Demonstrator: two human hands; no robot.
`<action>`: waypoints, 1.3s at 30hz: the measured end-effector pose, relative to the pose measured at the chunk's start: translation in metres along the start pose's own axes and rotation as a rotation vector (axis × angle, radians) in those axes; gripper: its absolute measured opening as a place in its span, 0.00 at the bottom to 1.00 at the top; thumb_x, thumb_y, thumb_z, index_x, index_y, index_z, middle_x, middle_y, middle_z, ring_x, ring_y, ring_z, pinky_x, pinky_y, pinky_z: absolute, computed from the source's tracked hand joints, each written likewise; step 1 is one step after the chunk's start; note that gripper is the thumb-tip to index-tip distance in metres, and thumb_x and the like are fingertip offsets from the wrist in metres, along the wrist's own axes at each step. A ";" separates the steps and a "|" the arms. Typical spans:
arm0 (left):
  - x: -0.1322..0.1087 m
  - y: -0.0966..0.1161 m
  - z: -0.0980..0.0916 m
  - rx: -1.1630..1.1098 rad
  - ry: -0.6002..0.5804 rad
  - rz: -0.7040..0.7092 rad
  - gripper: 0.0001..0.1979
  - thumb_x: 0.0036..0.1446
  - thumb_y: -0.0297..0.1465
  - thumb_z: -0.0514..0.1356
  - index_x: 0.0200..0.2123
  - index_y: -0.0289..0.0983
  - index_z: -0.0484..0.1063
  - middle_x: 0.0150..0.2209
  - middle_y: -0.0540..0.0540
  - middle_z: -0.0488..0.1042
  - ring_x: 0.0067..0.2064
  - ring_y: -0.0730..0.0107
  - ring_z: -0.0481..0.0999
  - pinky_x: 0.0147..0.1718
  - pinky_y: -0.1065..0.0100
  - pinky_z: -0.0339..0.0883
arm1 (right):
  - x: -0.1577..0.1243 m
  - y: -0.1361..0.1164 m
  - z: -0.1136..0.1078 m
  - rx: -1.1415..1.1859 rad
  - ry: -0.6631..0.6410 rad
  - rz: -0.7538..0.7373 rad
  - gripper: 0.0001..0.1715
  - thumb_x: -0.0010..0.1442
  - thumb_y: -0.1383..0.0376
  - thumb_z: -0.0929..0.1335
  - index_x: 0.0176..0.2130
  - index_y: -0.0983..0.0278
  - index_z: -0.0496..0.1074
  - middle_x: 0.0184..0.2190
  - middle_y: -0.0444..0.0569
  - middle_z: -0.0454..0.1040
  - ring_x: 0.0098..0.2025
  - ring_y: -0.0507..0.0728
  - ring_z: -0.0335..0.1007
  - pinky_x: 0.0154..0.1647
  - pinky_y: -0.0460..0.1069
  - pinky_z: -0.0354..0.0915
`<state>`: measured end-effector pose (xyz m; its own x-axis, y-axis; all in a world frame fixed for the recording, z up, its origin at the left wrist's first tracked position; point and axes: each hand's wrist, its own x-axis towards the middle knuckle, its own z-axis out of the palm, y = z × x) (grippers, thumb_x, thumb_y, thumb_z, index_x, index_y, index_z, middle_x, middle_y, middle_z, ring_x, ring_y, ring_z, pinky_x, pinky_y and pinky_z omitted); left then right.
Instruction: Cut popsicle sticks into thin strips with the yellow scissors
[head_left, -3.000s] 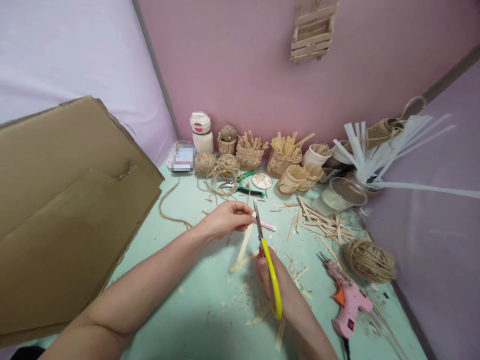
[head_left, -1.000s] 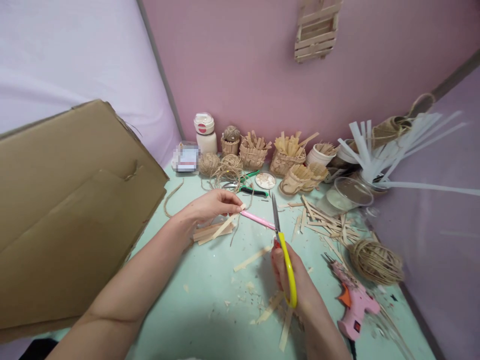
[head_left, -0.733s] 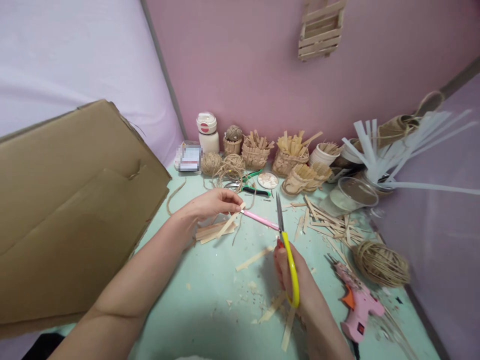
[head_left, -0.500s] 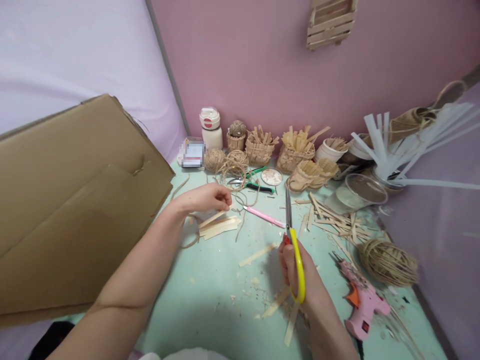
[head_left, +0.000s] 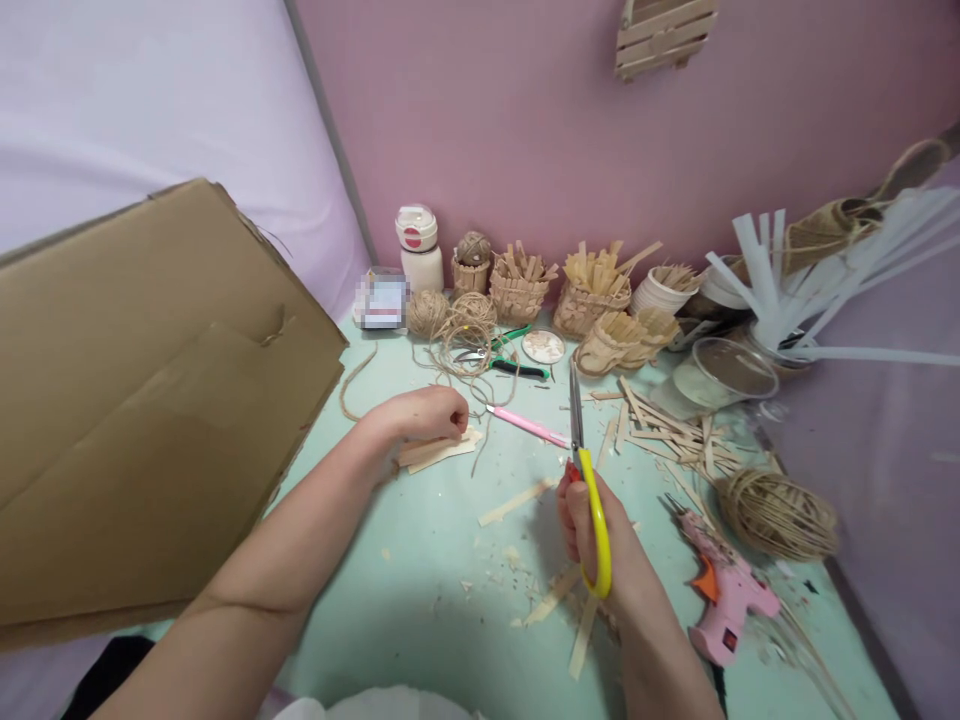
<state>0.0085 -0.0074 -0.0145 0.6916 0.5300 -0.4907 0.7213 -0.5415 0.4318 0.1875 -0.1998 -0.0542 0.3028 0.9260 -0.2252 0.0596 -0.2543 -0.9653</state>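
From the head camera, two bare hands work either side of one pink pen-shaped tool (head_left: 529,425). Left of it, the left hand (head_left: 431,412) has its fingers curled in, over one small pile of wood strips (head_left: 446,455); whether it grips a strip cannot be told. Right of the tool, the right hand (head_left: 589,515) is wrapped round one pair of yellow-handled scissors (head_left: 598,540), blades together and pointing away.

Farther right of the tool are one pink glue gun (head_left: 731,605) and one large twine bundle (head_left: 780,515); beyond it, one pair of pruning shears (head_left: 517,368).

The tool lies on a pale green tabletop (head_left: 352,600) strewn with shavings. A pink wall (head_left: 480,120) stands beyond it, and brown cardboard (head_left: 150,400) well to its left.

Beyond the tool, two woven baskets (head_left: 521,300) hold wood strips, one small pot (head_left: 470,278) a twine ball, and one white cup (head_left: 660,298) thin sticks.
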 end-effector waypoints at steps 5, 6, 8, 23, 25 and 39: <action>-0.003 0.002 -0.003 0.007 0.074 -0.042 0.08 0.45 0.31 0.56 0.29 0.38 0.74 0.29 0.50 0.75 0.29 0.70 0.69 0.25 0.71 0.55 | 0.001 -0.003 0.002 0.178 0.010 0.033 0.30 0.54 0.37 0.60 0.31 0.61 0.58 0.19 0.35 0.48 0.17 0.46 0.40 0.13 0.41 0.43; -0.004 0.005 -0.002 0.004 0.115 -0.037 0.08 0.46 0.32 0.56 0.29 0.38 0.74 0.29 0.49 0.75 0.30 0.70 0.69 0.26 0.71 0.55 | 0.002 -0.004 0.002 0.235 0.035 0.008 0.31 0.53 0.36 0.60 0.31 0.60 0.58 0.19 0.34 0.48 0.17 0.46 0.40 0.13 0.40 0.42; -0.004 0.016 0.003 -0.013 0.200 0.004 0.08 0.48 0.32 0.55 0.29 0.39 0.73 0.30 0.49 0.75 0.31 0.69 0.69 0.27 0.71 0.56 | 0.004 -0.007 0.003 0.376 0.090 -0.072 0.32 0.52 0.35 0.61 0.30 0.60 0.57 0.18 0.33 0.46 0.16 0.45 0.37 0.13 0.40 0.41; 0.006 0.091 0.084 0.297 0.125 0.047 0.10 0.53 0.25 0.51 0.34 0.33 0.72 0.35 0.37 0.75 0.38 0.56 0.75 0.34 0.63 0.66 | 0.005 -0.027 0.006 0.596 0.209 -0.184 0.27 0.58 0.43 0.62 0.24 0.60 0.53 0.16 0.33 0.43 0.15 0.45 0.33 0.13 0.40 0.39; 0.007 0.090 0.084 0.295 0.126 0.057 0.12 0.52 0.23 0.50 0.34 0.33 0.73 0.34 0.36 0.75 0.37 0.56 0.75 0.33 0.63 0.65 | 0.005 -0.027 0.006 0.597 0.201 -0.187 0.27 0.58 0.42 0.62 0.24 0.60 0.53 0.16 0.33 0.42 0.15 0.46 0.33 0.13 0.40 0.39; 0.012 0.072 0.057 -0.342 0.110 0.131 0.09 0.53 0.33 0.54 0.30 0.36 0.72 0.27 0.49 0.75 0.29 0.70 0.70 0.27 0.72 0.58 | 0.005 -0.025 0.003 0.658 0.215 -0.218 0.26 0.58 0.42 0.62 0.26 0.60 0.57 0.16 0.32 0.44 0.15 0.45 0.32 0.13 0.40 0.39</action>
<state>0.0662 -0.0771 -0.0322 0.7653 0.5473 -0.3387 0.5844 -0.3702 0.7221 0.1842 -0.1882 -0.0316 0.5336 0.8441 -0.0527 -0.4241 0.2132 -0.8802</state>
